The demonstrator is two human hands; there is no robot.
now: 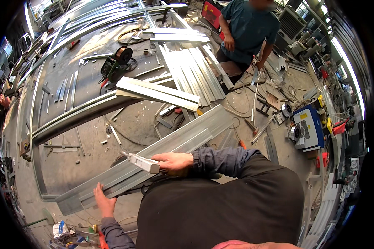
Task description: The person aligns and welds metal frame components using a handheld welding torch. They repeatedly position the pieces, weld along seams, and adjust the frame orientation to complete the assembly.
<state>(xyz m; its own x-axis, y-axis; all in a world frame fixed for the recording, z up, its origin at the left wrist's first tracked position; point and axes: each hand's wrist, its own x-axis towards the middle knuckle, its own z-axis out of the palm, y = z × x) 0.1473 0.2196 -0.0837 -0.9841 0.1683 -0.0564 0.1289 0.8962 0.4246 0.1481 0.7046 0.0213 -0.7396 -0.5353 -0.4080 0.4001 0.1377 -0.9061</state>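
My right hand [176, 163] is closed around a boxy, grey-white welding gun [143, 162] with a narrow nozzle. The nozzle reaches to the upper left, over a long, folded sheet-metal panel [170, 143]. This panel slants across the space in front of me, from lower left to upper right. At its lower-left end my left hand [105, 201] touches the near edge, fingers stretched out and apart over the metal. The palm side of that hand is hidden. A dark cable or strap shows partly below the welding gun, close to my clothing.
A metal frame [75, 111] and stacked metal channels [193, 74] lie beyond. Two pale strips [158, 92] cross the frame. A wire-spool feeder [114, 64] stands inside it. Another person [249, 31] stands far right; a blue-white machine [308, 126] is at right. Cables and offcuts litter the floor.
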